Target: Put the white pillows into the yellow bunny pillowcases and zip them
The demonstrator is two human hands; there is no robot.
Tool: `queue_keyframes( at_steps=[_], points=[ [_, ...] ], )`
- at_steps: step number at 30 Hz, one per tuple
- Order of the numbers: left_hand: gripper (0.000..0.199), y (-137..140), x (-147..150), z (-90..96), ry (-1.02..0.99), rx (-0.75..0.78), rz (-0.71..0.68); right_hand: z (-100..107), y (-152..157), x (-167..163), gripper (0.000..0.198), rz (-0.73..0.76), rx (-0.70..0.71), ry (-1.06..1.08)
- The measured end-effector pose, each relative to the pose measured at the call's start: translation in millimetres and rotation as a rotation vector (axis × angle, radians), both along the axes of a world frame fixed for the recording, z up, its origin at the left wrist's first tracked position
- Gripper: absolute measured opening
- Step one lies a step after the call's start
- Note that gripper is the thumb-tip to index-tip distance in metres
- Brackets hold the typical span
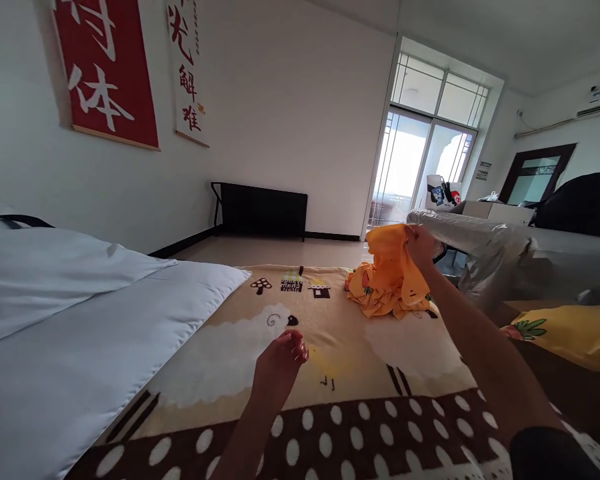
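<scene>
An orange cloth (383, 290) with a small fruit-like print lies bunched at the far right of the bed blanket (330, 320). My right hand (421, 245) is closed on its upper edge and lifts that part off the heap. What kind of cloth article it is cannot be made out. Over the middle of the blanket, near a printed sheep, my left hand (281, 361) hovers with its fingers curled in and nothing visible in them. The blanket is beige with animal prints and has a brown band with white dots along the near side.
White bedding (130, 327) covers the left side. A yellow cloth with a pineapple print (575, 333) lies at the right edge. Beyond the blanket, a folded black frame (263, 210) leans on the wall. Plastic-wrapped goods (470, 230) and a black bag (580, 203) stand at right.
</scene>
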State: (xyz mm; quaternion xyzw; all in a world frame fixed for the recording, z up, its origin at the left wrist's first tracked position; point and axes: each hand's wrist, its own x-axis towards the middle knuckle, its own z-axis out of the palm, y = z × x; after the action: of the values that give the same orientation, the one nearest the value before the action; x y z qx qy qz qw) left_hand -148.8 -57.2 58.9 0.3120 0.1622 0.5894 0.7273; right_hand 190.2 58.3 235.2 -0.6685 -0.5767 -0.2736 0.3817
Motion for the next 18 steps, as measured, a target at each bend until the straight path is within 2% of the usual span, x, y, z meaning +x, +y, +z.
queue_keyframes(
  at_steps=[2, 4, 5, 6, 8, 10, 11, 13, 15, 16, 18],
  points=[
    [0.011, 0.0, -1.3, 3.5, 0.027, 0.044, 0.004, 27.3, -22.9, -7.0, 0.037, 0.107, 0.276, 0.064],
    [0.014, -2.3, -1.7, 10.0, 0.103, 0.113, 0.033, 38.1, -51.7, -24.9, 0.030, 0.311, 0.491, 0.064],
    [0.015, -5.4, -1.5, 14.5, 0.172, 0.164, 0.069, 35.8, -68.4, -37.1, 0.026, 0.414, 0.529, 0.020],
    [0.017, -10.2, -0.9, 19.7, 0.267, 0.235, 0.114, 28.1, -86.6, -50.7, 0.023, 0.487, 0.510, -0.055],
    [0.031, -24.3, 1.8, 30.8, 0.526, 0.446, 0.212, -2.2, -124.6, -79.7, 0.023, 0.547, 0.401, -0.240],
    [0.051, -40.7, 7.3, 39.4, 0.821, 0.685, 0.292, -45.5, -159.4, -106.1, 0.026, 0.576, 0.277, -0.439],
    [0.055, -47.7, 11.3, 41.5, 0.950, 0.786, 0.324, -68.4, -173.3, -116.7, 0.027, 0.593, 0.213, -0.501],
    [0.042, -55.4, 20.9, 39.7, 1.132, 0.913, 0.400, -109.9, -190.7, -130.9, 0.027, 0.651, 0.154, -0.499],
    [0.016, -53.7, 30.0, 31.5, 1.250, 0.949, 0.453, -139.2, -194.3, -134.6, 0.026, 0.685, 0.127, -0.347],
    [0.007, -50.2, 33.3, 26.4, 1.298, 0.950, 0.450, -148.4, -192.3, -133.0, 0.026, 0.699, 0.106, -0.264],
    [0.013, -41.8, 36.4, 18.0, 1.358, 0.946, 0.420, -157.0, -184.9, -124.4, 0.024, 0.738, 0.020, -0.144]
  ],
)
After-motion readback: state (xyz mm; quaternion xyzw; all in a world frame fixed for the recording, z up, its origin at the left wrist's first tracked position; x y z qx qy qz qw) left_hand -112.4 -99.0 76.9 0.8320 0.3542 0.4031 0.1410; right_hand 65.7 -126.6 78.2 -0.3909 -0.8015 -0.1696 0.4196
